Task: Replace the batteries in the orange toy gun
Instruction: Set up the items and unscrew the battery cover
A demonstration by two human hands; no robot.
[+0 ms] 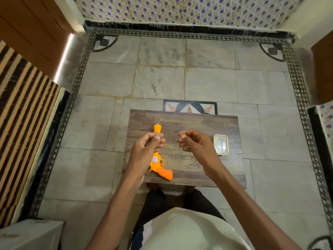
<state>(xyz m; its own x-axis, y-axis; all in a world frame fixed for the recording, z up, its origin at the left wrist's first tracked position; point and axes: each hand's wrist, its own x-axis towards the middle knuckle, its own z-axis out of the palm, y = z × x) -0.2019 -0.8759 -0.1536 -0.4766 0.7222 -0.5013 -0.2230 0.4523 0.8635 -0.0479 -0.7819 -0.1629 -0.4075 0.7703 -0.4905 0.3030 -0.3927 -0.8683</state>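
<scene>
White shirt [189, 231] nearest. Left hand [147, 147] curls over the orange toy gun [158, 163] on the tabletop [198, 123], grip unclear. Right hand [194, 143] is curled beside the gun, contents unclear. Fumbled small parts could roll off!

Both bare forearms reach forward from the body, with the hands level and a little apart. The left hand [147, 147] curls its fingers and thumb round the barrel of the toy gun [157, 162]. The right hand [193, 144] is bunched, thumb tip against forefinger; whether it pinches anything is too small to tell.
</scene>
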